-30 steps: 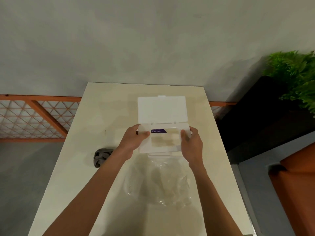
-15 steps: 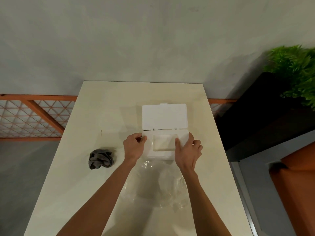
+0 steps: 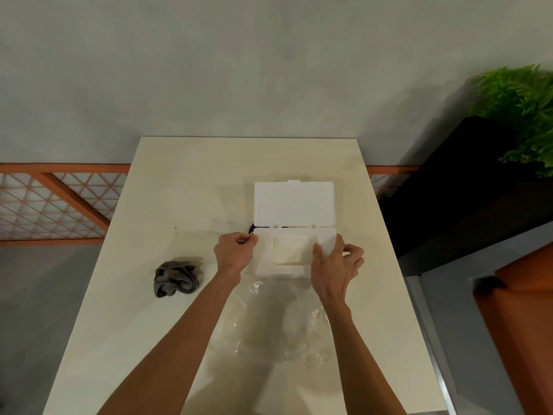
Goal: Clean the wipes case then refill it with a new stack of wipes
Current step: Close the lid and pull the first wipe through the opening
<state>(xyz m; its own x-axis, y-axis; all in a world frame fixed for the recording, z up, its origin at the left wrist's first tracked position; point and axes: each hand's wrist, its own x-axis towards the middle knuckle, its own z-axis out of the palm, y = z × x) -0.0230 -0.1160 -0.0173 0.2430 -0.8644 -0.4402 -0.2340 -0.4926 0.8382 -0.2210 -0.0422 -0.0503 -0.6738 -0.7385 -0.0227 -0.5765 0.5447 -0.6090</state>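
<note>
A white plastic wipes case (image 3: 294, 205) lies on the cream table (image 3: 179, 295) with its lid swung back flat. In the near half sits a white stack of wipes (image 3: 288, 250) under a cover with a rounded window. My left hand (image 3: 235, 253) pinches the case's left edge, where a bit of purple label shows. My right hand (image 3: 335, 265) grips the right edge, thumb laid along the cover.
A crumpled grey cloth (image 3: 176, 278) lies left of my left forearm. A clear plastic wrapper (image 3: 275, 324) sprawls between my arms. A dark planter with a green plant (image 3: 520, 112) stands at the right, an orange lattice rail (image 3: 54, 205) at the left.
The case has come down from being held tilted to lying flat on the table. The purple label is now almost hidden, and my hands have shifted to the case's side edges.
</note>
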